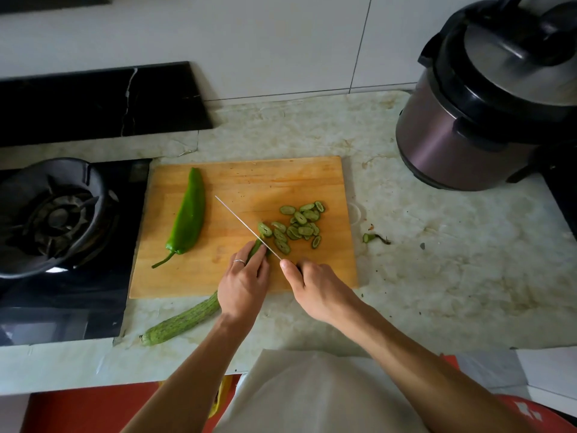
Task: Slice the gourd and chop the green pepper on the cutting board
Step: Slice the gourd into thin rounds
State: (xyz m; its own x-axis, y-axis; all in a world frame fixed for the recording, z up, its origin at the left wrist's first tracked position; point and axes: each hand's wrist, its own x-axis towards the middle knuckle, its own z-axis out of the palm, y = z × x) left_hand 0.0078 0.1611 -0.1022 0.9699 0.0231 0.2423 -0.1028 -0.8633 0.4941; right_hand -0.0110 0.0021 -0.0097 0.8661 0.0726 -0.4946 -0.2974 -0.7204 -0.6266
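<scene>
A long ridged green gourd (184,321) lies slanted across the front edge of the wooden cutting board (249,182), its stem end hanging over the counter. My left hand (242,285) presses down on the gourd close to its cut end. My right hand (315,282) grips a knife (246,228) whose thin blade stands against that cut end. Several oval gourd slices (296,228) lie piled right of the blade. A whole green pepper (189,214) rests on the board's left side, untouched.
A black gas stove with a burner (59,214) adjoins the board on the left. A pressure cooker (487,114) stands at the back right. A trimmed gourd tip (373,238) lies on the marble counter right of the board.
</scene>
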